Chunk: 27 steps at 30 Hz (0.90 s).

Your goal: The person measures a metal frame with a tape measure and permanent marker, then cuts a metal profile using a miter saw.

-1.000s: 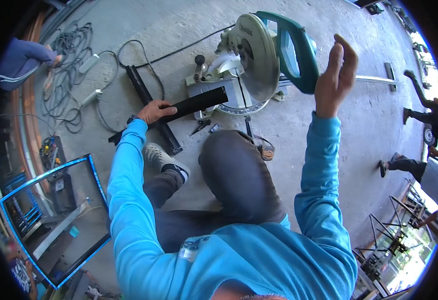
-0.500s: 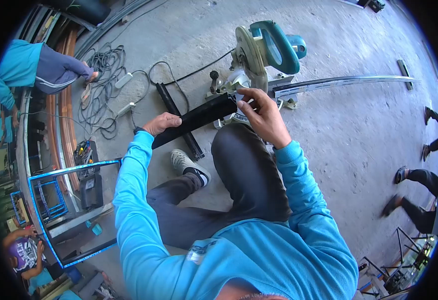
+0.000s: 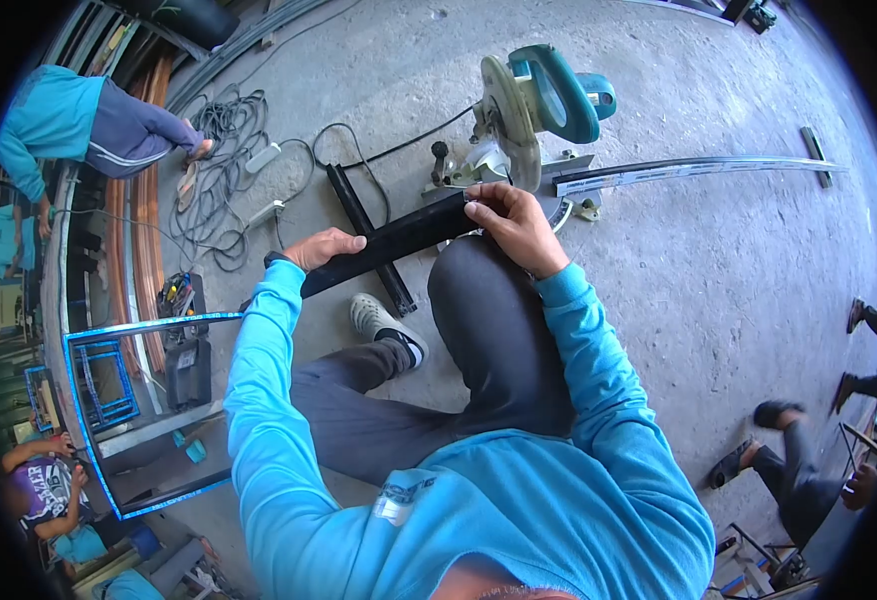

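Observation:
A long black profile (image 3: 409,234) slants up to the right in front of my knees. My left hand (image 3: 321,247) is wrapped round its lower left part, thumb on top. At its upper right end, my right hand (image 3: 511,222) pinches the edge between thumb and fingers. Just beyond that end stands a green miter saw (image 3: 549,95) with a round blade guard; a long silver profile (image 3: 689,171) runs right from its base. Another black piece (image 3: 369,238) lies on the floor, crossing beneath the held one.
Tangled grey cable (image 3: 221,130) and a power strip (image 3: 264,157) lie at upper left. A blue-edged frame (image 3: 89,420) and a tool tray (image 3: 187,350) are at left. People are at the left side and lower right.
The right end of the held profile has dropped slightly, and my right hand has moved a little down and left with it. A person's legs at right have moved lower in the view.

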Tool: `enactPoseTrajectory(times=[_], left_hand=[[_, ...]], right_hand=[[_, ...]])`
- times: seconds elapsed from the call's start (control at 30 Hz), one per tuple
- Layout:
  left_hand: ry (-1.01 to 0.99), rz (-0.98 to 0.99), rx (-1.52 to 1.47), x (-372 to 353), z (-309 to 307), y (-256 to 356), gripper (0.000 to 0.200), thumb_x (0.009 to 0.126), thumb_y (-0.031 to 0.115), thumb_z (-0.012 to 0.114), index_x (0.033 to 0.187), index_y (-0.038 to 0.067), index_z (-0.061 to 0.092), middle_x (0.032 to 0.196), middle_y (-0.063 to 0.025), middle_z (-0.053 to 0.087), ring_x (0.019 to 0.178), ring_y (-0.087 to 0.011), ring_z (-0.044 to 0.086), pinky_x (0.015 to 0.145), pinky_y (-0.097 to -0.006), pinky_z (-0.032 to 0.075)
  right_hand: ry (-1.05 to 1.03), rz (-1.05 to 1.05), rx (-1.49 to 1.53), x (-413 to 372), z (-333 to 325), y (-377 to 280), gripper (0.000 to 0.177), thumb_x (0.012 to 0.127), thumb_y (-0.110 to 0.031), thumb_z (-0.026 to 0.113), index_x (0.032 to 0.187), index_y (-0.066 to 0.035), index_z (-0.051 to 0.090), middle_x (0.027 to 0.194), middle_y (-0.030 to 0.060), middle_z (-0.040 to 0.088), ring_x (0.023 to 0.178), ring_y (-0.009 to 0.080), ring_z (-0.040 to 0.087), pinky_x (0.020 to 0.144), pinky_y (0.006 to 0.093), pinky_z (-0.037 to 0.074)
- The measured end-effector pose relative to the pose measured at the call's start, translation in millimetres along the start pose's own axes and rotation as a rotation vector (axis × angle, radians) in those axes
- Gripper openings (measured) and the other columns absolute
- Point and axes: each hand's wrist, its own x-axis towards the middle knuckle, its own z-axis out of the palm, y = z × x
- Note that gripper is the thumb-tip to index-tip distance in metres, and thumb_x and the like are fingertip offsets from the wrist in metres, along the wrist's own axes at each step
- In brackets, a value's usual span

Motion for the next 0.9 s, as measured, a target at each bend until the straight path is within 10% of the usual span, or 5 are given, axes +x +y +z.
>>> enactPoseTrajectory(times=[0.3, 0.4, 0.7, 0.83, 0.9], left_hand=[[0.316, 0.161, -0.078, 24, -14, -40, 0.045, 0.098, 0.049, 0.069, 0.095, 0.005, 0.074, 0.086, 0.0058, 0.063, 0.086, -0.0065, 0.053, 0.081, -0.0259, 0.044], [0.78, 0.287, -0.65, 31, -29, -15, 0.05, 0.102, 0.044, 0.065, 0.128, 0.002, 0.066, 0.125, -0.0037, 0.068, 0.117, -0.0119, 0.061, 0.106, -0.0311, 0.047], [0.814, 0.576, -1.332, 45, -51, -10, 0.068, 0.097, 0.075, 0.046, 0.116, 0.014, 0.065, 0.103, -0.0046, 0.072, 0.095, -0.0241, 0.069, 0.087, -0.0439, 0.056], [0.804, -0.399, -0.41, 31, -59, -86, 0.067, 0.089, 0.075, 0.06, 0.096, 0.009, 0.07, 0.079, -0.0078, 0.072, 0.071, -0.0296, 0.07, 0.069, -0.0476, 0.058], [0.873, -0.263, 0.323, 21, -42, -56, 0.063, 0.083, 0.069, 0.071, 0.102, 0.008, 0.07, 0.086, -0.0111, 0.073, 0.077, -0.0322, 0.07, 0.072, -0.0445, 0.057]], right_hand=[[0.152, 0.048, 0.097, -27, -19, -1, 0.026, 0.098, -0.019, 0.074, 0.11, 0.0, 0.06, 0.092, -0.0012, 0.06, 0.085, 0.0069, 0.057, 0.078, 0.0248, 0.05], [-0.059, 0.235, -0.035, -18, -18, 9, 0.03, 0.1, -0.025, 0.071, 0.112, 0.002, 0.064, 0.091, -0.0002, 0.066, 0.086, 0.0071, 0.059, 0.081, 0.0242, 0.05], [-0.322, -0.119, -0.916, 65, 54, 60, 0.081, 0.073, -0.033, 0.086, 0.138, -0.003, 0.049, 0.116, 0.024, 0.068, 0.106, 0.0425, 0.068, 0.091, 0.0479, 0.054], [-0.377, -0.122, -0.964, 51, 45, 101, 0.056, 0.078, -0.023, 0.077, 0.125, -0.006, 0.053, 0.109, 0.0204, 0.071, 0.103, 0.0411, 0.069, 0.086, 0.0497, 0.056], [-0.42, -0.104, -1.008, 42, 40, 123, 0.049, 0.083, -0.023, 0.073, 0.125, -0.006, 0.055, 0.107, 0.0199, 0.071, 0.103, 0.0407, 0.07, 0.086, 0.05, 0.056]])
